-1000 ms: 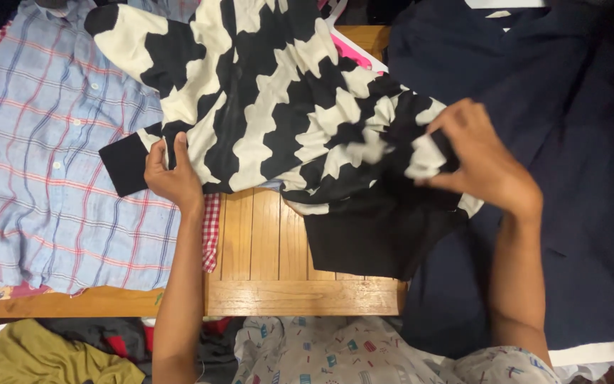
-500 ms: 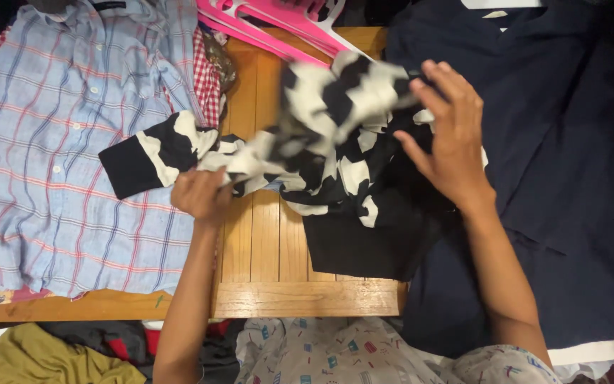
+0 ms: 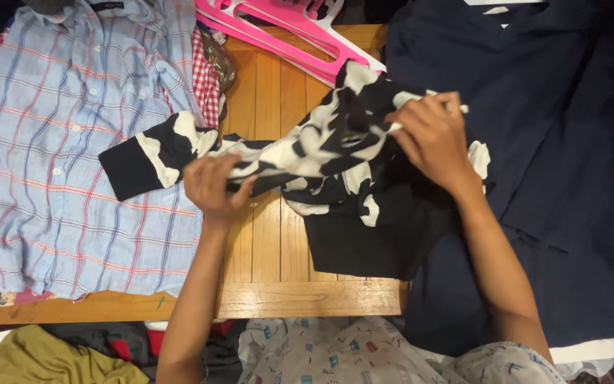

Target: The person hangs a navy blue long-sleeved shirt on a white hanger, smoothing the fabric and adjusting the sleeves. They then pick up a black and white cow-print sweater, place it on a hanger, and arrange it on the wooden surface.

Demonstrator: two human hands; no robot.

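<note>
Both hands grasp a black-and-white patterned top [image 3: 321, 153], bunched up at the middle of the frame above a wooden worktop [image 3: 271, 242]. The left hand [image 3: 211, 186], at centre left, has its fingers [image 3: 204, 171] clenched around a gathered sleeve of the top; the sleeve's black cuff sticks out to the left and lies on the edge of a plaid shirt [image 3: 58, 149]. The right hand [image 3: 431, 139], at centre right, pinches the upper edge of the top between its fingers [image 3: 410, 117], clamped shut on a fold of cloth. Below the right hand the top hangs down in a plain black panel that rests on the worktop and reaches almost to its near edge.

The plaid shirt, pale blue with red lines and a button row, is spread flat over the left of the frame. A red checked cloth [image 3: 207, 78] shows from under its right edge. Pink hangers [image 3: 286, 32] lie at the top centre, just above the top. A dark navy garment [image 3: 534, 178] covers the right side of the frame, touching the top's right edge. At the lower left, below the worktop's edge, lies an olive cloth [image 3: 44, 359]. The person's printed pale clothing [image 3: 335, 352] fills the bottom centre.
</note>
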